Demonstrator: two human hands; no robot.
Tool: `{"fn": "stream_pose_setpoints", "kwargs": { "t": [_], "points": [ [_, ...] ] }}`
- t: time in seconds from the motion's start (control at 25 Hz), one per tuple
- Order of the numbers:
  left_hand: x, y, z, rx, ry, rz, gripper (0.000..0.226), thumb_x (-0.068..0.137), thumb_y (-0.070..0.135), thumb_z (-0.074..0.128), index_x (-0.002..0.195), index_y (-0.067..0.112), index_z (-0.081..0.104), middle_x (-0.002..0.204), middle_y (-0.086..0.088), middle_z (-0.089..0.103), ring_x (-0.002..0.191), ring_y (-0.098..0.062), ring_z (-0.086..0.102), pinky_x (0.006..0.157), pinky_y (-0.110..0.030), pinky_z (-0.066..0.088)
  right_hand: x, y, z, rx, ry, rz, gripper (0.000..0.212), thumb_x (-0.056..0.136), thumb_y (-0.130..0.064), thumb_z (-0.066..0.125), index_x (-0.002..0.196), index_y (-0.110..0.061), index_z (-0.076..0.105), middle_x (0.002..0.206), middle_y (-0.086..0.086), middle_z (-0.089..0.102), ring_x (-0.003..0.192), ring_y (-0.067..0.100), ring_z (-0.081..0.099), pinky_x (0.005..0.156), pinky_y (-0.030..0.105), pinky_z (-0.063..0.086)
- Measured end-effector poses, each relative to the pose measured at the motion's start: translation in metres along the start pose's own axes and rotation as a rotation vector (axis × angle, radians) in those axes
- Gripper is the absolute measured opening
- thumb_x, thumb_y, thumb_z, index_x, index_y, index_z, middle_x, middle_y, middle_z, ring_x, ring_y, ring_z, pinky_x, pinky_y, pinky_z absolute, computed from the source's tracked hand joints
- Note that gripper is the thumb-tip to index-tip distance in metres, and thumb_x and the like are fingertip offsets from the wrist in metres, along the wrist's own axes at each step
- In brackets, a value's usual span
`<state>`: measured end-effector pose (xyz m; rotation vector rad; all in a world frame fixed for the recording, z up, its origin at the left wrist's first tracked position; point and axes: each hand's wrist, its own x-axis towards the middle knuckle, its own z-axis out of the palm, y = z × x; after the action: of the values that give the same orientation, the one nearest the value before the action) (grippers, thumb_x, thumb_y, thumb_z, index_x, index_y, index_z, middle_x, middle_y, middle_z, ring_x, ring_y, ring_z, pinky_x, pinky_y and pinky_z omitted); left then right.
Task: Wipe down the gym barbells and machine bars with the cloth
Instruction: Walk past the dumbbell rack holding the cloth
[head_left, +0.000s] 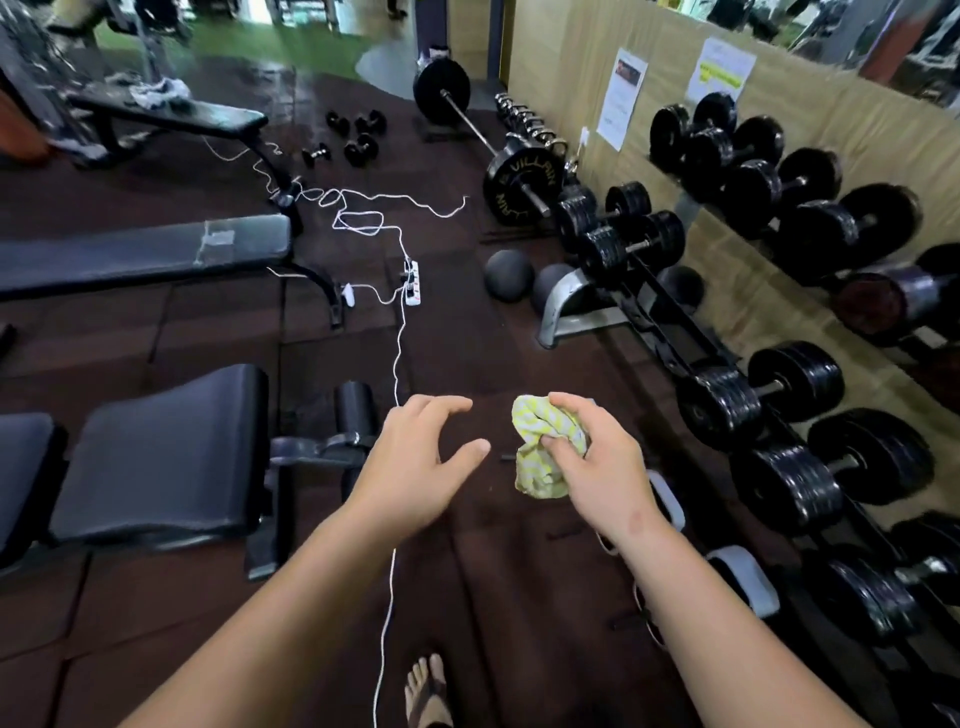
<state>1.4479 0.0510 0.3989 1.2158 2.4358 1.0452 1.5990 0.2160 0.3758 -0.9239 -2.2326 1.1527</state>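
Observation:
My right hand (592, 462) grips a crumpled yellow and white cloth (540, 447) in front of me, above the dark floor. My left hand (415, 462) hovers just left of it with fingers spread and loosely curved, holding nothing. A loaded barbell (470, 124) with black plates lies on the floor far ahead, beside the wall. Black dumbbells (795, 384) fill a two-tier rack (670, 322) along the right wall, an arm's reach from my right hand.
Black padded benches (161, 447) stand to my left, another (145, 254) further on. A white cable (397, 364) runs along the floor to a power strip (412, 283). Two dark balls (509, 274) and small dumbbells (358, 150) lie on the floor. My bare foot (427, 691) shows below.

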Motion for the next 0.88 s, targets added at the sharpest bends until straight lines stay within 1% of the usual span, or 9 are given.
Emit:
{"fn": "stream_pose_setpoints", "kwargs": {
  "t": [0.08,0.2,0.28,0.4,0.56,0.68,0.76,0.88],
  "points": [
    [0.041,-0.011,-0.02,0.002,0.018,0.001,0.044,0.09,0.049,0.062,0.131,0.035,0.055,0.129,0.018,0.05,0.117,-0.011,0.044,0.095,-0.03,0.038,0.042,-0.018,0.014,0.026,0.005,0.005,0.044,0.09,-0.023,0.068,0.129,-0.04,0.06,0.119,-0.018,0.063,0.112,0.005,0.061,0.098,0.041,0.052],
    [0.104,-0.026,-0.043,-0.008,0.046,-0.009,0.044,0.089,0.049,0.062,0.13,0.035,0.055,0.127,0.019,0.05,0.114,-0.01,0.044,0.09,-0.027,0.035,0.107,-0.039,0.03,0.033,0.027,-0.024,0.043,0.09,-0.02,0.068,0.13,-0.035,0.061,0.121,-0.016,0.064,0.113,0.003,0.06,0.102,0.034,0.048],
    [0.14,-0.034,-0.051,-0.019,0.065,-0.004,0.043,0.089,0.048,0.063,0.13,0.035,0.055,0.128,0.019,0.051,0.115,-0.01,0.044,0.092,-0.028,0.037,0.146,-0.047,0.038,0.03,0.019,-0.04,0.043,0.09,-0.02,0.068,0.13,-0.035,0.061,0.123,-0.016,0.064,0.114,0.002,0.059,0.103,0.032,0.046],
    [0.191,-0.047,-0.053,-0.027,0.083,-0.023,0.044,0.089,0.047,0.064,0.13,0.035,0.055,0.128,0.02,0.051,0.118,-0.009,0.043,0.094,-0.026,0.035,0.202,-0.048,0.048,0.041,-0.002,-0.026,0.043,0.09,-0.022,0.068,0.13,-0.036,0.061,0.125,-0.017,0.063,0.117,0.001,0.058,0.104,0.03,0.046],
    [0.262,-0.062,-0.043,-0.025,0.103,-0.047,0.044,0.088,0.047,0.064,0.13,0.036,0.055,0.13,0.021,0.051,0.124,-0.006,0.041,0.097,-0.026,0.036,0.28,-0.038,0.054,0.049,-0.036,-0.042,0.043,0.091,-0.023,0.069,0.131,-0.038,0.06,0.124,-0.019,0.063,0.116,-0.001,0.058,0.102,0.026,0.046],
    [0.321,-0.072,-0.037,-0.017,0.138,-0.064,0.045,0.088,0.048,0.064,0.13,0.036,0.055,0.13,0.02,0.051,0.124,-0.006,0.042,0.099,-0.027,0.038,0.35,-0.026,0.061,0.062,-0.084,-0.055,0.043,0.091,-0.022,0.069,0.13,-0.038,0.06,0.122,-0.019,0.064,0.112,-0.005,0.058,0.096,0.017,0.045],
    [0.359,-0.077,-0.035,0.005,0.178,-0.072,0.046,0.088,0.049,0.065,0.131,0.035,0.055,0.13,0.018,0.052,0.123,-0.008,0.044,0.101,-0.03,0.04,0.394,-0.021,0.065,0.059,-0.115,-0.09,0.044,0.092,-0.023,0.069,0.131,-0.038,0.059,0.123,-0.02,0.063,0.113,-0.005,0.057,0.094,0.011,0.041],
    [0.411,-0.083,-0.029,0.009,0.207,-0.105,0.047,0.088,0.048,0.065,0.131,0.034,0.056,0.129,0.017,0.054,0.121,-0.01,0.047,0.103,-0.033,0.042,0.456,-0.015,0.069,0.026,-0.145,-0.148,0.043,0.091,-0.023,0.07,0.132,-0.035,0.06,0.127,-0.02,0.062,0.116,-0.002,0.057,0.1,0.018,0.042]
  ]
}}
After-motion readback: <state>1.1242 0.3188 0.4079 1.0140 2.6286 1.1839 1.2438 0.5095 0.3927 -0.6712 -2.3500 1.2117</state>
